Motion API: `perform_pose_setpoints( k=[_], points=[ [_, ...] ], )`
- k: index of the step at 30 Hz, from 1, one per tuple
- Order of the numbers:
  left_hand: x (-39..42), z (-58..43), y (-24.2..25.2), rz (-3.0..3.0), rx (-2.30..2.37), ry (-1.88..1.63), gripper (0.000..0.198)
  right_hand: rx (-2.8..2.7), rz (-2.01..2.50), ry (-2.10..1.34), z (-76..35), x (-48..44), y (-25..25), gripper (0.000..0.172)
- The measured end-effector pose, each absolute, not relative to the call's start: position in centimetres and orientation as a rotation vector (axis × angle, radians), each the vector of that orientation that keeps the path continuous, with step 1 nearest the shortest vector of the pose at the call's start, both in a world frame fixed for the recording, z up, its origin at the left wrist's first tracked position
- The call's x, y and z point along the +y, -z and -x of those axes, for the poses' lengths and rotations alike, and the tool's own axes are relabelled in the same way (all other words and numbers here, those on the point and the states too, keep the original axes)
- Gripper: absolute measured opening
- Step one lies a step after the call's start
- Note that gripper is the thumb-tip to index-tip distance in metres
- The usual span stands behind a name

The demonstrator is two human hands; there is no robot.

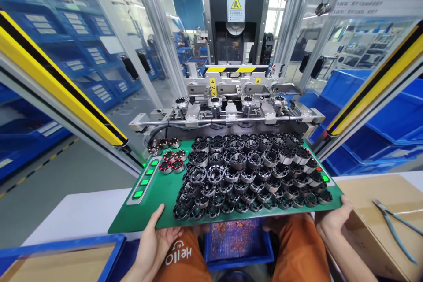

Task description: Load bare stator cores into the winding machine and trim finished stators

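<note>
Under my eyes lies a green board [147, 218], its surface largely covered with rows of black-and-silver stator cores [238, 158]. Some cores are stacked on others. Toward the left stand several stators wound with copper wire [172, 161], a few with red parts. My left hand [158, 231] grips the board's front edge, thumb on top and fingers curled below. At the right front corner, my right hand [335, 216] holds the board's edge, its fingers partly hidden underneath.
Behind the board stands a machine with a row of metal spindles [214, 103]. Yellow-black bars [62, 81] slope along both sides. Green buttons [144, 182] glow at the left. Below is a blue bin [239, 264] with scraps. Pliers [393, 224] lie on a cardboard box [370, 246] at right.
</note>
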State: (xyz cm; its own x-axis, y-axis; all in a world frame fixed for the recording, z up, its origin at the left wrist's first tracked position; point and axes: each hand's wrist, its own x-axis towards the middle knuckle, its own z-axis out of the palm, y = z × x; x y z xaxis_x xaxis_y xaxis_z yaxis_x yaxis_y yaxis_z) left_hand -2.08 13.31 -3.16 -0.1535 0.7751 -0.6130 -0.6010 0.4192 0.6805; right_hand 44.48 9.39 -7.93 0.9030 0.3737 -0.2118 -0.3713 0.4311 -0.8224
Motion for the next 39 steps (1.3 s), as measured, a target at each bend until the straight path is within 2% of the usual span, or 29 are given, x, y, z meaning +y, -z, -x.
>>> perform_pose_setpoints(
  k=[17, 23, 30, 39],
  points=[
    [13.5, 1.6, 2.0, -0.146, 1.289, -1.182, 0.018, -0.041, 1.021, -0.382, -45.1, 9.7, 9.1, 0.038],
    [13.4, 1.7, 2.1, -0.173, 1.277, -1.158, 0.026, 0.022, 1.043, -0.358, -45.4, 9.6, 9.4, 0.028],
    [13.3, 1.6, 1.9, -0.148, 1.274, -1.172, 0.022, -0.012, 1.021, -0.413, -44.8, 9.6, 8.5, 0.038],
    [13.3, 1.9, 2.4, -0.134, 1.256, -1.174, 0.017, -0.005, 1.045, -0.406, -44.1, 9.5, 7.7, 0.037]
  ],
)
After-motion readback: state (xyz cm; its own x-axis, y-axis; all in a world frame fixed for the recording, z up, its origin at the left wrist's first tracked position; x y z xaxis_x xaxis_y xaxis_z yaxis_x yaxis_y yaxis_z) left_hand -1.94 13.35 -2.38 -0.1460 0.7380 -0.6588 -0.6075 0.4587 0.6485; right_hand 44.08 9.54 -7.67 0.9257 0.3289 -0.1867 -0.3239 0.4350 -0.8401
